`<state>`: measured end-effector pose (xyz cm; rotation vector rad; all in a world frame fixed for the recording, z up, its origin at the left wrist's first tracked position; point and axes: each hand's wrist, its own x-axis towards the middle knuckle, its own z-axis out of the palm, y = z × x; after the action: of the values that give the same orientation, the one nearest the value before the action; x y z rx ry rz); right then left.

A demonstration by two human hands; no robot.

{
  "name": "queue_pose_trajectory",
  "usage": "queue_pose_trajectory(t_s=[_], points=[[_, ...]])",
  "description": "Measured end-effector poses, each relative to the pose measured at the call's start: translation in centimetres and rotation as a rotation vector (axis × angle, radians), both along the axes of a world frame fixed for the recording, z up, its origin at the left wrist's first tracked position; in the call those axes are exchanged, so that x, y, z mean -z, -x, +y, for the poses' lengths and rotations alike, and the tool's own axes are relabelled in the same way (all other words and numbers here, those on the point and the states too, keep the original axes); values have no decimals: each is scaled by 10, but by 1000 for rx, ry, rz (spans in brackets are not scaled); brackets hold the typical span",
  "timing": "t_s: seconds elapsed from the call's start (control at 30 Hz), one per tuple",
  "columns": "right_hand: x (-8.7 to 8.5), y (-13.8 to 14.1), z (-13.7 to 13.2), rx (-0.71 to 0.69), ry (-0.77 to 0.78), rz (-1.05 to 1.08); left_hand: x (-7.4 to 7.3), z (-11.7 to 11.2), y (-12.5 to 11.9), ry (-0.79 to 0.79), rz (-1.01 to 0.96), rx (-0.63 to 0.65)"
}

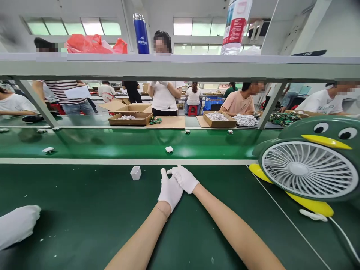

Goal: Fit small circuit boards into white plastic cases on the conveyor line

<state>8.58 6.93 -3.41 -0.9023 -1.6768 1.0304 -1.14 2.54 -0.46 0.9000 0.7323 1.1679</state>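
My left hand (170,192), in a white glove with a thin bracelet at the wrist, is raised over the dark green table with its thumb stretched up and apart. My right hand (185,179), also in a white glove, lies across the fingers of the left one, its own fingers curled over that glove. The left fingertips are hidden behind it. No separate object shows between the hands. Left of them a small white plastic cup-like housing (135,173) stands on the table. Just beyond the hands, a small white piece (169,149) lies on the green conveyor belt (135,144).
A penguin-shaped fan (309,168) stands at the right, its cable trailing forward. Another white-gloved hand (19,226) enters from the left. A metal shelf (180,68) spans above the belt, carrying a blue flask (141,34). Boxes of parts (131,119) and several people are beyond.
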Motion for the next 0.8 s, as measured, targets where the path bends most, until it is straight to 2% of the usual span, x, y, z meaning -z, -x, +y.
queue_pose_trajectory(t_s=[0.07, 0.13, 0.2, 0.27, 0.4, 0.5, 0.6, 0.67, 0.73, 0.8], points=[[-2, -6, 7, 7, 60, 63, -8, -1, -1, 59, -101, 82], [-5, -11, 12, 37, 100, 148, -16, -3, -2, 217, -327, 148], [-6, -14, 11, 70, 118, 234, -20, -6, -2, 375, -532, 178], [-6, -13, 3, 75, 128, 304, -21, -9, -1, 428, -620, 185], [-2, -9, -16, 37, 154, 423, -18, -14, 6, 338, -614, 209], [-5, -17, -19, 39, 185, 574, -17, -11, 11, 325, -562, 179], [-11, -32, -17, 22, 227, 744, -16, -3, 16, 306, -476, 50], [-15, -36, -19, -41, 324, 929, -15, 3, 18, 282, -435, -68], [-16, -29, -22, -120, 455, 1045, -13, 7, 19, 272, -421, -140], [-16, -13, -26, -167, 535, 1002, -11, 7, 18, 280, -417, -146]])
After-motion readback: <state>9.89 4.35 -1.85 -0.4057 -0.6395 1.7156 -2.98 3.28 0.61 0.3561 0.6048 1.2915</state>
